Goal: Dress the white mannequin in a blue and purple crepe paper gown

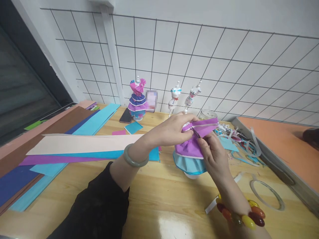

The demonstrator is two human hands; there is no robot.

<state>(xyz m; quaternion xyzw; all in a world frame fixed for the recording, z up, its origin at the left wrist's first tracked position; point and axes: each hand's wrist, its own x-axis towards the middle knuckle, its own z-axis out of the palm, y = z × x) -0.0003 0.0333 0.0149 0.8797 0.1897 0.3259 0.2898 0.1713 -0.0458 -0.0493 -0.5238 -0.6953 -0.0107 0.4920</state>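
A miniature dress form wears a skirt with a purple tier (190, 150) above a light blue tier (188, 164). Its white base (191, 175) rests on the wooden table. Around the waist my left hand (177, 127) is closed, pinching a purple strip (209, 122) with a pale band along it. The strip's free end sticks out to the right. My right hand (216, 154) grips a thin dark pointed tool (195, 132), its tip against the strip near my left fingers. Whether it is tweezers or scissors I cannot tell. My fingers hide most of the form's upper body.
A dressed mini form (137, 103), two bare-skirted forms (175, 96) and a phone (126, 115) stand or lie at the back. Coloured paper strips (87, 144) cover the left. A tape roll (267, 196), scraps (239, 139) and an orange-lined tray (281, 142) are at right.
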